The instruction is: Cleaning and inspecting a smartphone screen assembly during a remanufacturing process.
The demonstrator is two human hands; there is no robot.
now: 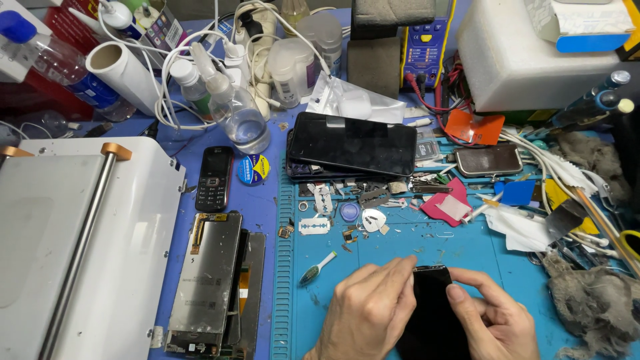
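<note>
A black phone screen panel (432, 307) stands on the blue work mat (380, 250) near the front edge, held between both hands. My left hand (367, 313) grips its left side, with fingertips pinched at the top left corner. My right hand (490, 317) holds the right edge, thumb pressed on the dark glass. The panel's lower part is hidden behind my hands.
A stack of dark phones (353, 143) lies behind. Razor blades (313, 227), small parts and a toothbrush (317, 268) litter the mat. A grey display assembly (207, 280) and a small keypad phone (214, 179) lie left, beside a white machine (87, 247). Bottles, cables and grey rags (593, 300) surround.
</note>
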